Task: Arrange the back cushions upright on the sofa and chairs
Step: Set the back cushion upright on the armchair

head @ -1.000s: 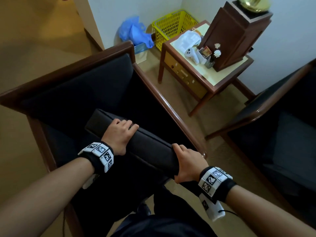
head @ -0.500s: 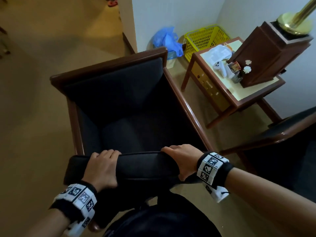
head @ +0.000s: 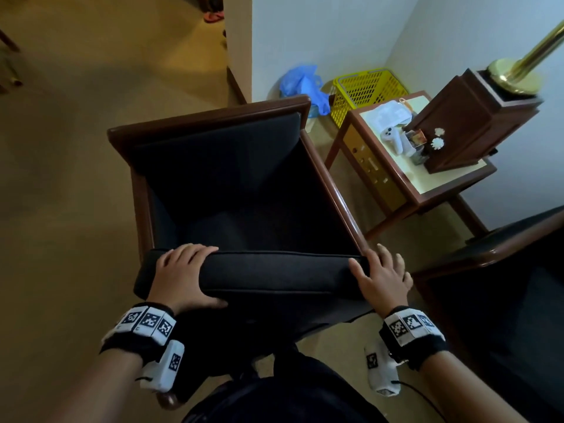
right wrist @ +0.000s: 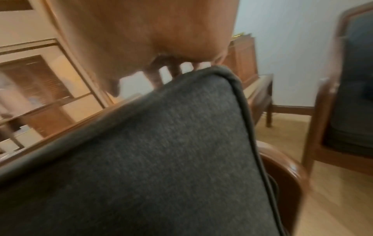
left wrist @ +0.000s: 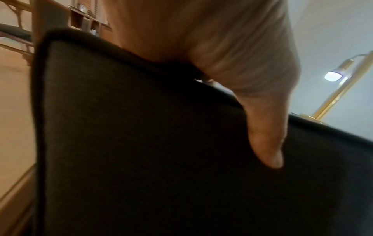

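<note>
from the head, the left hand (head: pixel 183 276) wraps round the top edge of the dark grey square cushion (head: pixel 274 273), standing at the near end of the brown wooden chair (head: pixel 210 117). the right hand (head: pixel 381 276) lies flat on its corner, fingers spread.

left wrist: the thumb (left wrist: pixel 264 143) presses the cushion face.

right wrist: the fingers look straight above the cushion corner.

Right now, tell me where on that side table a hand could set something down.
Side table: the pale strip along its near edge, in front of the wooden box, is bare. The far-left corner is crowded with white cloth and a white controller.
</note>
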